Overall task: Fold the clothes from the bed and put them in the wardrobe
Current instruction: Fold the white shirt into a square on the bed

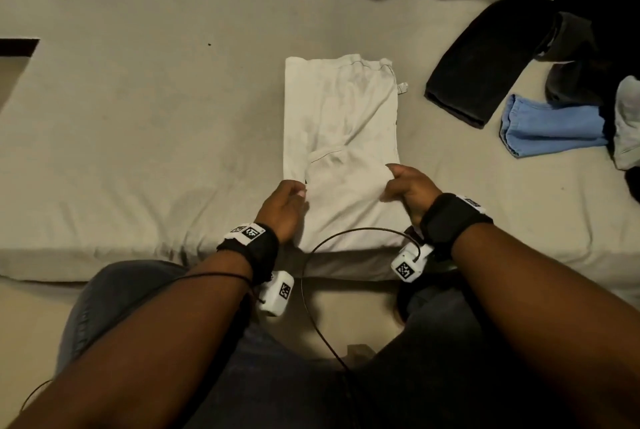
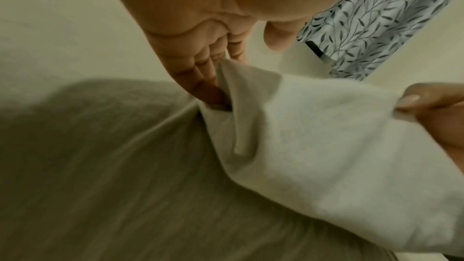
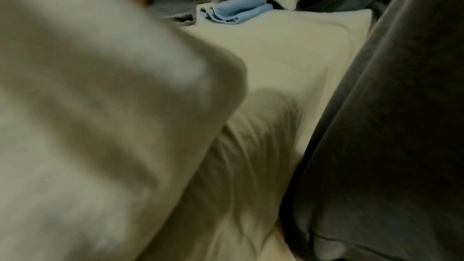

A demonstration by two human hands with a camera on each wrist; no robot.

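Note:
A white garment point(image 1: 341, 138) lies folded into a long strip on the bed point(image 1: 138, 138), running away from me. My left hand point(image 1: 285, 202) pinches its near left corner, and my right hand point(image 1: 403, 184) pinches its near right corner. The near end is lifted slightly off the sheet. In the left wrist view my left hand's fingers point(image 2: 206, 70) curl round the white garment point(image 2: 314, 146), and the right hand's thumb point(image 2: 411, 100) clamps the other corner. The right wrist view is mostly filled by blurred white garment point(image 3: 88, 126).
A pile of unfolded clothes sits at the right of the bed: a black garment point(image 1: 491, 58), a light blue one point(image 1: 554, 127) and a white one point(image 1: 628, 124). The bed's near edge point(image 1: 104, 262) is just ahead of my knees. A cable point(image 1: 311, 307) hangs between my wrists.

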